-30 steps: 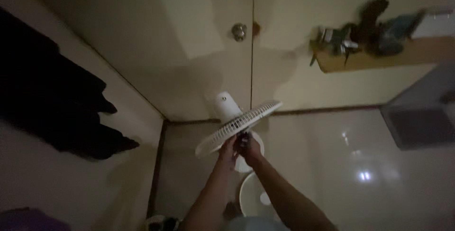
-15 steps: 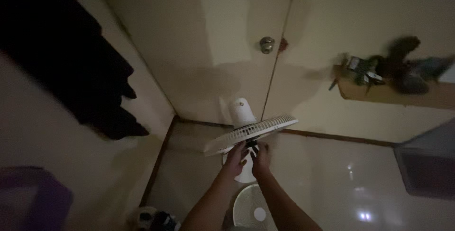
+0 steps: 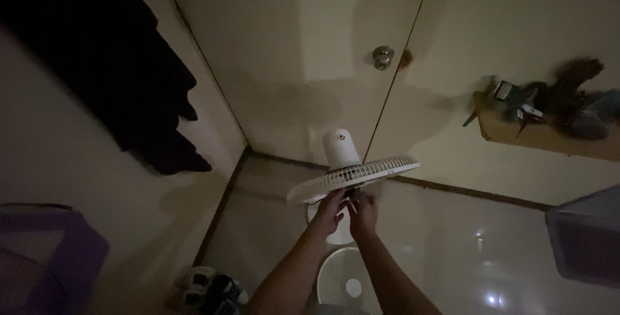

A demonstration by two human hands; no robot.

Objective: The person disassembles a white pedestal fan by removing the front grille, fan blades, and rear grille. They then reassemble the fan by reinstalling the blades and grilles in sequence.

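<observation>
Fan: I am seeing a white standing fan [image 3: 340,150] near the corner of the room, in front of the door [image 3: 303,43], its motor housing showing above the rear grille [image 3: 354,177], which is tilting nearly flat.
Left hand: my left hand [image 3: 329,213] is reaching up under the grille, fingers curling against its underside at the centre (I cannot tell whether it is gripping anything, the light is dim).
Right hand: my right hand [image 3: 363,214] is sitting just beside the left, fingers closing around the small dark hub [image 3: 356,192] below the grille; how firm the grip is, I cannot tell.
Loose grille: a second round white grille [image 3: 349,283] is lying on the tiled floor [image 3: 465,257] below my forearms.
Surroundings: dark clothes [image 3: 97,63] are hanging on the left wall, shoes [image 3: 210,286] are resting by the skirting, and a wooden shelf [image 3: 549,134] with clutter is sitting on the right wall.
</observation>
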